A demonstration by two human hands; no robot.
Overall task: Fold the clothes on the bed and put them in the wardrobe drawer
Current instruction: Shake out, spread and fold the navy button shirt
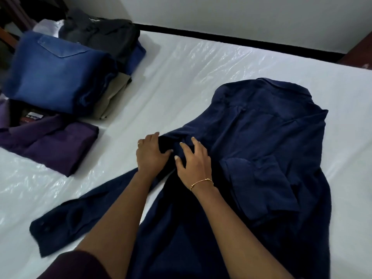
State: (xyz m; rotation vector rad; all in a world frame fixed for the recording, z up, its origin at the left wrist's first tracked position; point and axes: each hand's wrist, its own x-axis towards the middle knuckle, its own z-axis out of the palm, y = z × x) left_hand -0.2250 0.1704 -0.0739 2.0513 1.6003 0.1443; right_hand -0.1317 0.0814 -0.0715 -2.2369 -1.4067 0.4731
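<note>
While we work: we see a navy shirt spread on the bed, collar toward the far wall, one sleeve trailing off to the near left.
Left hand: our left hand grips the shirt cloth where that sleeve joins the body, fingers curled over a small bunch of it.
Right hand: our right hand is released, fingers spread and pressing on the cloth just beside the left.
Step in hand: we judge this to be the sleeve fold, bringing the loose sleeve across the back of the shirt.
How to do it well: we should pin the shoulder line with the flat right hand, lift the sleeve with the left, and lay it straight so no ridge builds under later folds; the right-side sleeve already lies folded in, so we match it.
Slippery cover: the bed wears a shiny plastic sheet, so we expect the shirt to slide if tugged.
Open room: bare bed lies beyond the collar and to the left of the hands.
Edges: folded jeans, a purple shirt and a dark pile sit at the far left, well apart.
Drawer: not in view.
</note>
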